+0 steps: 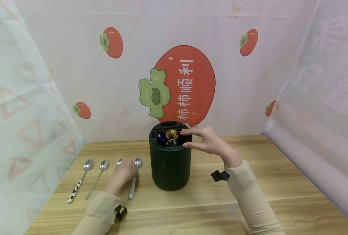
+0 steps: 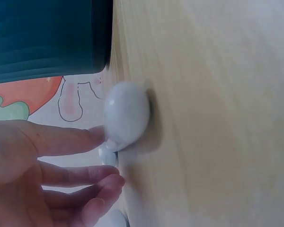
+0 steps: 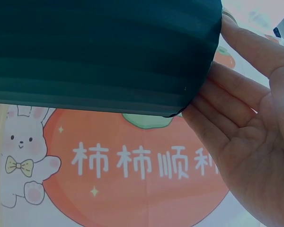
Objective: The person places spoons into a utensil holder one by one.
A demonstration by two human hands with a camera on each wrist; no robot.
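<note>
My left hand [image 1: 124, 171] reaches down over the third spoon [image 1: 119, 161], hiding all but its bowl. In the left wrist view a gap separates thumb from fingers. The white handle end of the rightmost spoon [image 1: 132, 191] appears close beside the thumb [image 2: 71, 139]; contact is unclear. Farther left lie a spoon with a black-and-white patterned handle [image 1: 76, 189] and a slim metal spoon [image 1: 95, 184]. My right hand [image 1: 210, 142] rests with straight fingers and thumb at the right rim of a dark green ribbed utensil holder [image 1: 171, 169].
Shiny rounded pieces stand in the holder's top opening, one gold [image 1: 172, 134], one blue-purple [image 1: 161, 137] and one silvery [image 1: 171, 142]. The holder stands upright on the wooden table [image 1: 209, 209]. A printed cloth [image 1: 221, 107] hangs behind the table and along both sides.
</note>
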